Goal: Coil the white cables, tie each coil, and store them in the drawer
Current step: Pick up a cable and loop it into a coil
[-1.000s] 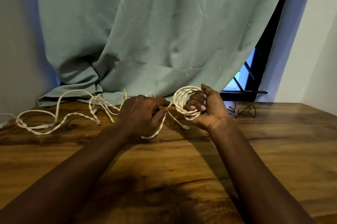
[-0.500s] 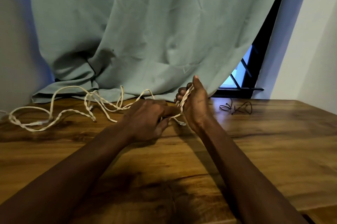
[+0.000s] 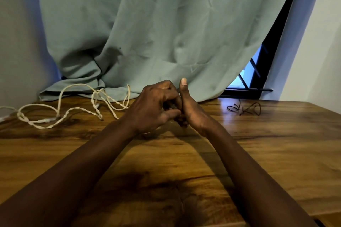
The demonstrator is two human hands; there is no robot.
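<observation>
My two hands meet above the middle of the wooden table (image 3: 258,153). My right hand (image 3: 192,111) stands on edge with its thumb pointing up and its fingers curled around the coiled part of the white cable, which is almost fully hidden between the hands. My left hand (image 3: 156,108) presses against it from the left, fingers curled on the cable. The loose, twisted rest of the white cable (image 3: 73,110) trails in loops over the table's left side up to my left hand.
Thin black ties (image 3: 245,109) lie on the table at the back right. A grey-green curtain (image 3: 156,33) hangs behind and bunches on the table's far edge. A window (image 3: 251,73) shows at the right. No drawer shows.
The right hand has turned edge-on, so the coil that showed a second ago is hidden. The left hand has moved right against it, pulling loose cable along.
</observation>
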